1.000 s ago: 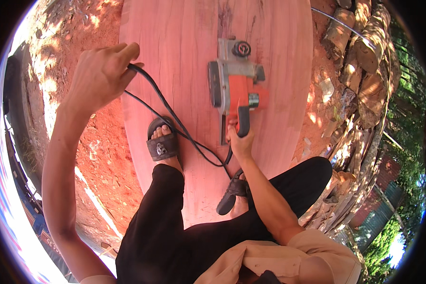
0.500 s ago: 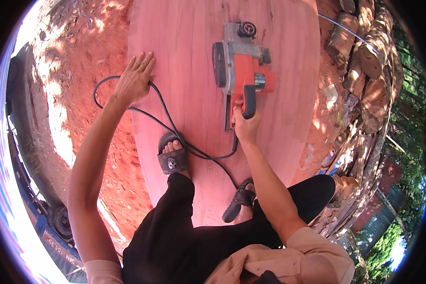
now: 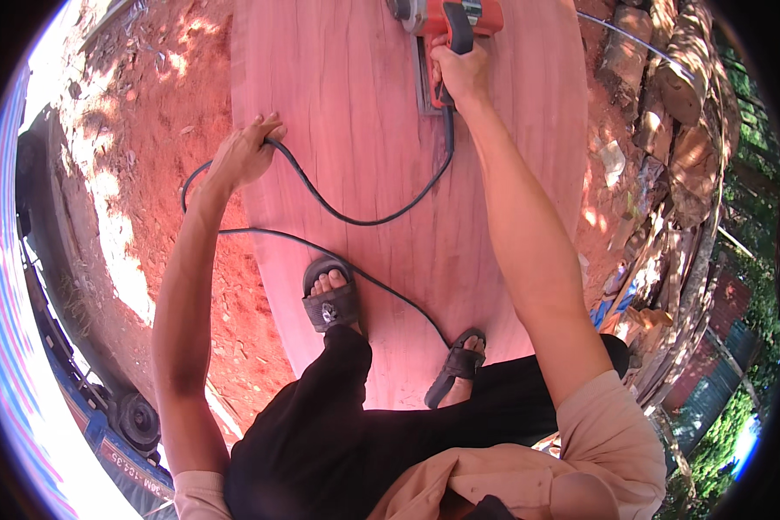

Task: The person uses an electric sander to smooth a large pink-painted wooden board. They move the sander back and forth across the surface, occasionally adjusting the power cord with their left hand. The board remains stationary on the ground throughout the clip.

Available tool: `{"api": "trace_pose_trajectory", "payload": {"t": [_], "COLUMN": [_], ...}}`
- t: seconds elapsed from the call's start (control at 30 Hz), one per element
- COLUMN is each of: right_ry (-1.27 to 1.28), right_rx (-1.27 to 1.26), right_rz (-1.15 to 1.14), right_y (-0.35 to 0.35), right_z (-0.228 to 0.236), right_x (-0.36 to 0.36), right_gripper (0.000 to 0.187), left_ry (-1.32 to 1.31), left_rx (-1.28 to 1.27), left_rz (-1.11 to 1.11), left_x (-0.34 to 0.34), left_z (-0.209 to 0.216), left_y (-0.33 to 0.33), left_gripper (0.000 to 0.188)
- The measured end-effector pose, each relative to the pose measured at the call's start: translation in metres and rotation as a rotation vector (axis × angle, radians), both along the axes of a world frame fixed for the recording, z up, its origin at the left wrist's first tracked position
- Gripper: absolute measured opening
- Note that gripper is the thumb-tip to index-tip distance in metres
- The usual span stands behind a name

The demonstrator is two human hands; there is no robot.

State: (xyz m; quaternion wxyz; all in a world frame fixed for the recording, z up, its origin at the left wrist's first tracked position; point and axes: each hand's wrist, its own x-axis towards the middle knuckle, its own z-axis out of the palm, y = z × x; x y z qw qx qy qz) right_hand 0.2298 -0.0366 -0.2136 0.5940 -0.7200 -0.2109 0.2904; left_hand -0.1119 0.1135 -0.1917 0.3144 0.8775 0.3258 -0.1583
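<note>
Standing on a broad reddish wooden slab (image 3: 347,113), I reach far forward with my right hand (image 3: 464,74). It is closed round the rear handle of a red and grey electric planer (image 3: 487,17), which rests on the slab; the upper frame edge cuts off its front. At the slab's left edge is my left hand (image 3: 244,154), its fingers bent over the black power cord (image 3: 355,223). The cord passes through that hand and sags in a curve across the wood to the back of the planer. My left palm is hidden.
My feet in black sandals (image 3: 332,303) stand on the near part of the slab, with another run of cord passing by them. Reddish ground (image 3: 173,104) lies to the left, with a blue vehicle (image 3: 117,451) beyond it. Cut logs (image 3: 689,87) are piled on the right.
My right hand has pushed the planer forward, away from me. The cord's slack by my feet has stretched into a wider curve. My left hand's fingers, flat before, are now bent.
</note>
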Motion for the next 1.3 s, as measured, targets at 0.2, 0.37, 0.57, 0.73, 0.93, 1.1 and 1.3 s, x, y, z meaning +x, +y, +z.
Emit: {"api": "trace_pose_trajectory", "payload": {"t": [0.2, 0.37, 0.57, 0.73, 0.93, 1.1, 1.3], "right_ry": [0.17, 0.139, 0.127, -0.01, -0.104, -0.025, 0.137], "right_rx": [-0.203, -0.311, -0.239, -0.138, -0.05, 0.008, -0.195], "right_rz": [-0.084, -0.107, -0.164, -0.141, -0.105, 0.003, -0.111], "right_y": [-0.193, -0.278, -0.197, -0.076, 0.059, 0.05, -0.19], "right_z": [0.006, 0.005, 0.001, 0.001, 0.006, 0.004, 0.001], "right_x": [-0.147, -0.231, -0.194, -0.114, -0.001, 0.02, -0.129], "right_gripper": [0.009, 0.015, 0.013, 0.012, 0.013, 0.015, 0.008], "left_ry": [-0.151, -0.354, -0.382, -0.251, -0.236, -0.227, -0.215], "left_rx": [0.013, 0.4, 0.33, 0.297, 0.273, 0.245, 0.272], "left_rz": [0.354, 0.217, 0.282, 0.252, 0.3, 0.36, 0.271], "left_x": [0.016, 0.01, 0.004, 0.01, 0.015, 0.015, 0.012], "left_z": [-0.001, -0.034, -0.054, -0.043, -0.038, -0.033, -0.039], "left_y": [-0.004, -0.026, -0.03, -0.025, -0.025, -0.021, -0.021], "left_gripper": [0.056, 0.069, 0.069, 0.064, 0.061, 0.06, 0.062]}}
